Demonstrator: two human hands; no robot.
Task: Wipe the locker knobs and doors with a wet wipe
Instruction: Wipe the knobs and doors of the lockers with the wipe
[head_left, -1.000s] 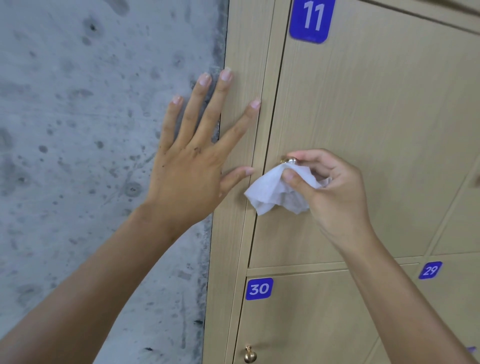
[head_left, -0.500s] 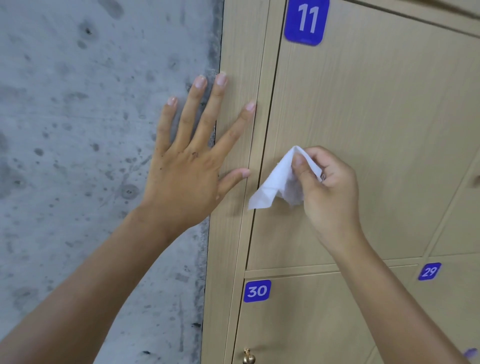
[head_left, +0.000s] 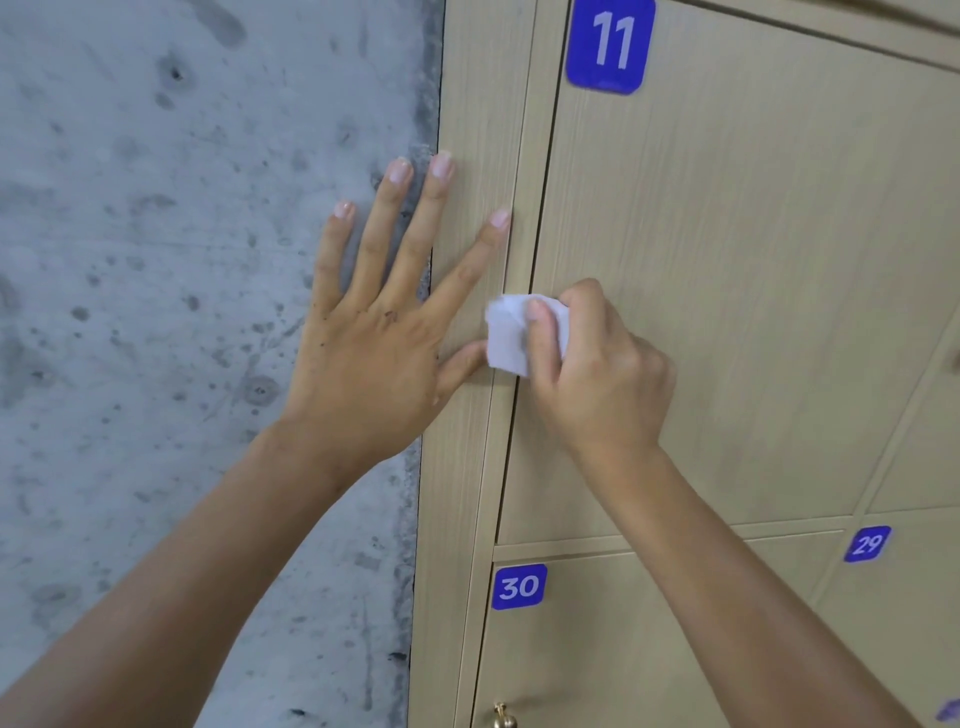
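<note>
my right hand (head_left: 597, 374) grips a wet wipe (head_left: 511, 335) against door 11 (head_left: 753, 260).
my left hand (head_left: 374, 332), just beside it, lies flat, fingers spread.

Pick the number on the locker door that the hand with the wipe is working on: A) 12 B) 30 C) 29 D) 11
D: the right hand presses the white wipe against the door whose blue plate reads 11.

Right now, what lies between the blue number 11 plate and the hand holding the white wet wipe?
In the head view, only bare beige wood-grain door lies between the blue 11 plate and the right hand gripping the white wipe.
</note>
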